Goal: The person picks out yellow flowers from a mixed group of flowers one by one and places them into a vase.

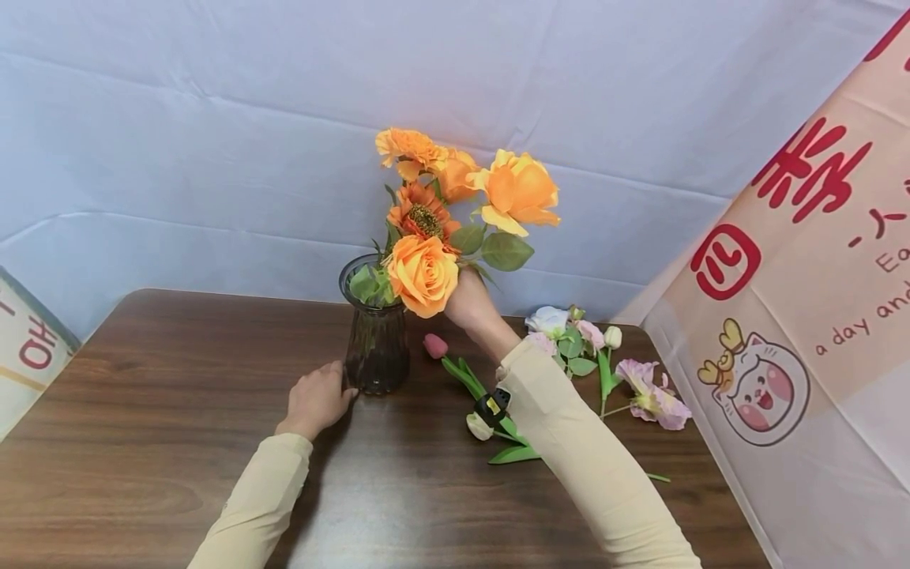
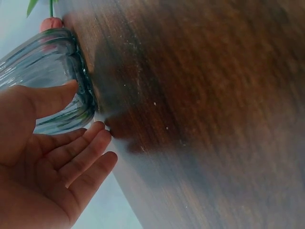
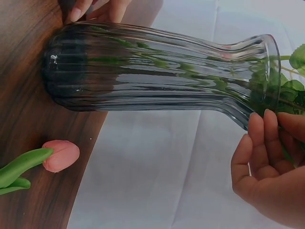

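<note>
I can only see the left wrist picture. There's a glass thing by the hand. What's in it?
Observer: Orange flowers stand in that glass vase.
Operator: Where's the other hand?
Observer: The right hand is up by the vase's rim, beside the orange flower stems.
Operator: Is that pink bit a flower too?
Observer: Yes, a pink tulip lies on the table, right of the vase.
Operator: Any more flowers?
Observer: Pale pink and white ones lie further right.
</note>
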A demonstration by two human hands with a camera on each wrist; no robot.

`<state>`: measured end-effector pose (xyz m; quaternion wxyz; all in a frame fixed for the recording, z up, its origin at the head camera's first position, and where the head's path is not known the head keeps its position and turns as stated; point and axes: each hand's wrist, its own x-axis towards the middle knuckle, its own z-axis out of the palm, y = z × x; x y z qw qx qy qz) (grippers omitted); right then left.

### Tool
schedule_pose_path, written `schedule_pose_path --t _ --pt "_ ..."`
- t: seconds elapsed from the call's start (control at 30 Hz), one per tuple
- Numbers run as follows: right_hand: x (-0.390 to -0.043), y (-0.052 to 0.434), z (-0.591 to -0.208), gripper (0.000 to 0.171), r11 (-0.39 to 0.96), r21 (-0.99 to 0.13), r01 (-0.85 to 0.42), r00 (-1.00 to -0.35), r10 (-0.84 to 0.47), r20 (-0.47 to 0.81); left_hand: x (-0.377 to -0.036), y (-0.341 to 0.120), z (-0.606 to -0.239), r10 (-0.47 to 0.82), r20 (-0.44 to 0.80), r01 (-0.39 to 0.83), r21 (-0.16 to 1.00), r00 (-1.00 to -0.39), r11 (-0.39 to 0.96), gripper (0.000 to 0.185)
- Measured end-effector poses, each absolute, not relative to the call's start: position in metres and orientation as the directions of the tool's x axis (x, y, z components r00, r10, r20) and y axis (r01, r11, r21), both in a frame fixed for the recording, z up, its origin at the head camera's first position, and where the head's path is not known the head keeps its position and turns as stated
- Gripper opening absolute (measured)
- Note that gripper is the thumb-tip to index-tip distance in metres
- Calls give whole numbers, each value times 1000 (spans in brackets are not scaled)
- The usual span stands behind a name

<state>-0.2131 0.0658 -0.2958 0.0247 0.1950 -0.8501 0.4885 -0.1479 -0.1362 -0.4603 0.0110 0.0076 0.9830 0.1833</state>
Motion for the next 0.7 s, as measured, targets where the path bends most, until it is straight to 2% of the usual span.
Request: schedule_pose_path --t 0.3,0.7 --pt "-213 67 -294 38 437 -812 -386 -909 -332 253 -148 -136 -459 23 -28 11 366 -999 931 48" --pt "-213 71 -292 37 372 -897 -238 -949 -288 133 -148 -136 -454 43 -53 20 381 -998 924 51"
